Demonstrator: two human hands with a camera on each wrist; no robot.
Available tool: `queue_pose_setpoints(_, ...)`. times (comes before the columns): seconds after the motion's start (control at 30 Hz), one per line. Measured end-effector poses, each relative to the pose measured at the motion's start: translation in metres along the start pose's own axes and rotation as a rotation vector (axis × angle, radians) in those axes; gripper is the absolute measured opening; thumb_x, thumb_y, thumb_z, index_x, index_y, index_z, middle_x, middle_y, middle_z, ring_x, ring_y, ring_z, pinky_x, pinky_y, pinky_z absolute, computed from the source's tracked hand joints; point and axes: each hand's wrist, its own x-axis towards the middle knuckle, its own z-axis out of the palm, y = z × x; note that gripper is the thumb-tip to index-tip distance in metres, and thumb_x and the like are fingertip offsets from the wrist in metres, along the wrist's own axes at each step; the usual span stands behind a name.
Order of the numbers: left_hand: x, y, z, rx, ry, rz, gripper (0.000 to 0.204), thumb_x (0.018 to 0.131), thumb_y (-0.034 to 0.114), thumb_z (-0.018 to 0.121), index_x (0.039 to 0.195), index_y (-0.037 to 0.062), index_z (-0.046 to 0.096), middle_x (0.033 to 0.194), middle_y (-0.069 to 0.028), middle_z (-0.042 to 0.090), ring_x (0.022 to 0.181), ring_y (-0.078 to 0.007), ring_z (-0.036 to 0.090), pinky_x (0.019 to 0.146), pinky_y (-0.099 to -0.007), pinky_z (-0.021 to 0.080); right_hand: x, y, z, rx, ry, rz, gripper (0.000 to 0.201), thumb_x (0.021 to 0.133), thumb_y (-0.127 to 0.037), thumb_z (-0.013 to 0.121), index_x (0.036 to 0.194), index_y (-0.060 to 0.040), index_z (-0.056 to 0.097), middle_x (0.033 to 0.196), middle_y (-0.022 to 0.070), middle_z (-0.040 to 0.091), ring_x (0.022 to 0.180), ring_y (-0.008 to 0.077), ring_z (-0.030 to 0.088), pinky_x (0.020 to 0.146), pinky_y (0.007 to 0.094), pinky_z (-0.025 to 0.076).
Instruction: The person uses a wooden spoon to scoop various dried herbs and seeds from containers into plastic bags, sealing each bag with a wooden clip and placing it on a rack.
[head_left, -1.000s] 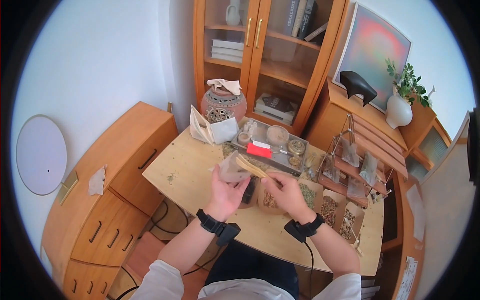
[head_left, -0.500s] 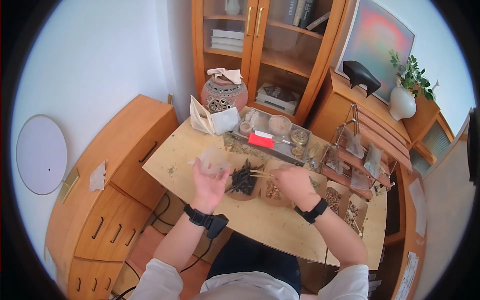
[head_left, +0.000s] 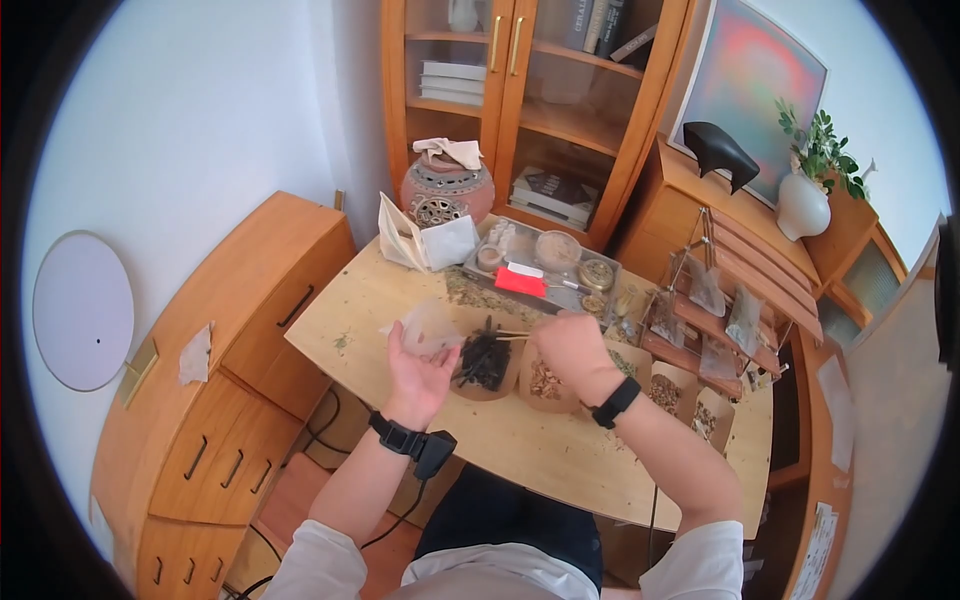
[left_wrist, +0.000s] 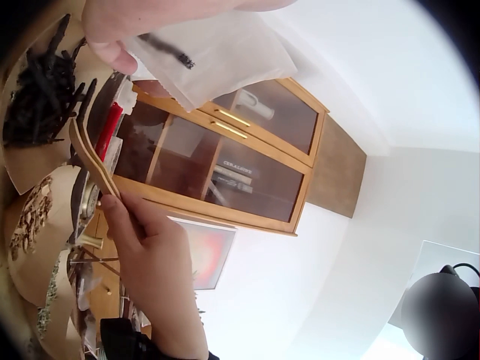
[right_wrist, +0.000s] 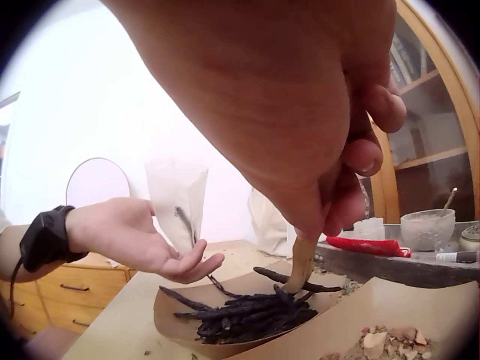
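My left hand (head_left: pixel 420 378) holds a translucent paper bag (head_left: pixel 428 328); in the left wrist view one dark stick (left_wrist: pixel 169 49) shows through the bag (left_wrist: pixel 217 56). My right hand (head_left: pixel 578 352) pinches wooden tweezers (left_wrist: pixel 91 155). In the right wrist view the tweezers' tips (right_wrist: pixel 298 279) are at a dark stick (right_wrist: pixel 319 287) on top of a pile of black dried sticks (right_wrist: pixel 247 318), which lies in a brown paper tray (right_wrist: pixel 169 318). The bag (right_wrist: pixel 177 196) stands upright, its mouth up, in the left hand's fingers.
More paper trays with chopped dried pieces (head_left: pixel 548 382) and green bits (head_left: pixel 628 362) continue to the right. Behind them are a grey tray (head_left: pixel 510 298) with jars and a red packet (head_left: pixel 521 281), a patterned pot (head_left: pixel 447 190), and a wooden rack (head_left: pixel 760 310).
The left hand and bag have moved down and left from the tweezers, over the table's left part. The right hand has brought the tweezers over the black sticks and turned palm down.
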Motion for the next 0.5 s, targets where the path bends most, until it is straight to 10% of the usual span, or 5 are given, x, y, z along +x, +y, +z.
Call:
queue_pose_setpoints(0.33, 0.003, -0.009, 0.009, -0.084, -0.06, -0.033, 0.066, 0.099, 0.053, 0.046, 0.142, 0.0051, 0.035, 0.142, -0.0165, 0.037, 0.133, -0.0294, 0.037, 0.113, -0.0421, 0.035, -0.012, -0.006, -0.044, 1.293, 0.054, 0.384, 0.034, 0.097, -0.027, 0.063, 0.113, 0.0019, 0.068, 0.079, 0.0034, 0.066, 0.069, 0.0102, 0.057, 0.064, 0.0259, 0.046)
queue_pose_setpoints(0.5, -0.012, -0.016, 0.028, -0.082, -0.116, -0.053, 0.062, 0.1, 0.052, 0.043, 0.142, 0.0054, 0.038, 0.139, -0.0153, 0.042, 0.131, -0.028, 0.041, 0.113, -0.042, 0.038, -0.01, -0.027, -0.047, 1.413, 0.096, 0.384, 0.033, 0.097, -0.027, 0.064, 0.114, 0.0005, 0.068, 0.075, -0.0004, 0.061, 0.065, 0.0055, 0.051, 0.057, 0.0236, 0.044)
